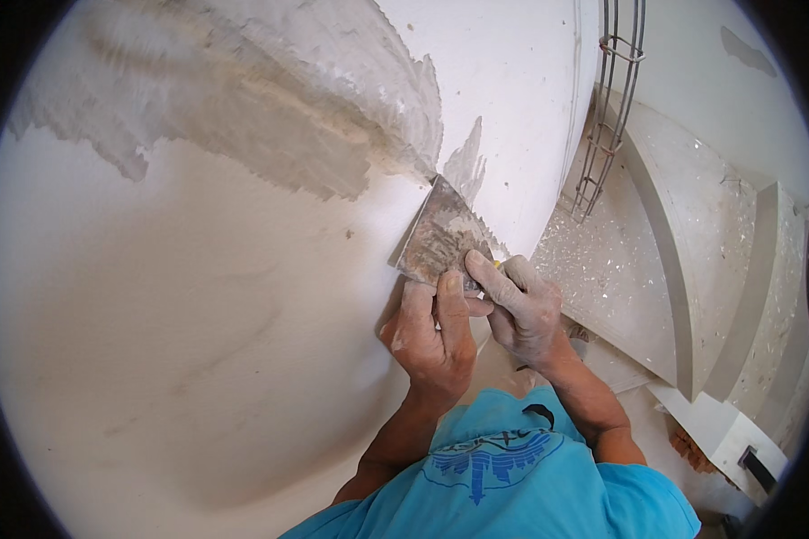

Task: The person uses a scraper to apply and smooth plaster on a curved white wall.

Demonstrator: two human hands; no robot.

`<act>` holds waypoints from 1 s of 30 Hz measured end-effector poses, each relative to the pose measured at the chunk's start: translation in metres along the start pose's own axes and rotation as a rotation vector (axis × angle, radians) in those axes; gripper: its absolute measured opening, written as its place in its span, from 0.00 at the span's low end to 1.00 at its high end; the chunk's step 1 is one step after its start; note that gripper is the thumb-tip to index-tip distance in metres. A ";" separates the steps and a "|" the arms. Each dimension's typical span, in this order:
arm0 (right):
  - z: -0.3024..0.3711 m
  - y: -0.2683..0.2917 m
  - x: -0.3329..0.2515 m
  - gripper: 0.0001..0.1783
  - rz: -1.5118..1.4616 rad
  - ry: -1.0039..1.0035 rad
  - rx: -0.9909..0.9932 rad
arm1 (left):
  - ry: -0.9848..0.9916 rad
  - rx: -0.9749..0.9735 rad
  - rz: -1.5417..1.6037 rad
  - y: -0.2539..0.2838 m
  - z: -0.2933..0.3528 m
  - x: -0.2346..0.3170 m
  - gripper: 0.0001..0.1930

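Both my hands hold a wide metal putty knife, its blade smeared with grey filler and pressed flat against a pale wall. My left hand presses its fingers on the lower edge of the blade. My right hand grips the handle, which is mostly hidden, with one finger lying on the blade. The blade's tip touches the lower edge of a broad patch of wet grey filler spread over the upper wall.
To the right of the wall's corner, speckled stone stairs drop away below. A rusty wire cage of reinforcing bars stands against the corner. A white block with exposed brick lies lower right.
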State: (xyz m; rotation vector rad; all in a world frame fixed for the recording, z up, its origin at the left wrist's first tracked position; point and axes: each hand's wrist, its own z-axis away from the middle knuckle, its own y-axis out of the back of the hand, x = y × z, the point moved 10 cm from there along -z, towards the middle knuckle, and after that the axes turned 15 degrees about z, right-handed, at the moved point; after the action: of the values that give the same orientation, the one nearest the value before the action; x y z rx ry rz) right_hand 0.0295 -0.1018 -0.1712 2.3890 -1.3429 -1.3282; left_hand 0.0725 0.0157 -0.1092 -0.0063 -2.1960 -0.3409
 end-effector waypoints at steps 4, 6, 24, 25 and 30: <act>0.000 -0.001 -0.002 0.38 -0.004 -0.002 0.038 | 0.009 0.003 -0.026 0.000 -0.001 0.001 0.13; 0.002 -0.005 0.000 0.38 0.018 -0.016 0.001 | -0.001 -0.008 -0.035 0.000 -0.002 0.004 0.13; 0.002 -0.014 0.000 0.38 -0.102 -0.030 0.049 | -0.080 0.100 -0.141 0.003 -0.002 0.005 0.14; 0.000 -0.012 -0.002 0.37 -0.097 -0.016 0.082 | -0.074 0.101 -0.163 0.003 -0.003 0.005 0.14; -0.039 0.006 -0.002 0.36 -0.018 -0.058 0.142 | -0.053 0.209 -0.058 -0.009 -0.032 0.018 0.10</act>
State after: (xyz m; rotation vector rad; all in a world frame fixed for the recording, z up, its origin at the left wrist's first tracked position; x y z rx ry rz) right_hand 0.0536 -0.1158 -0.1429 2.4759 -1.4818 -1.3603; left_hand 0.0862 -0.0026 -0.0788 0.1649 -2.2784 -0.1436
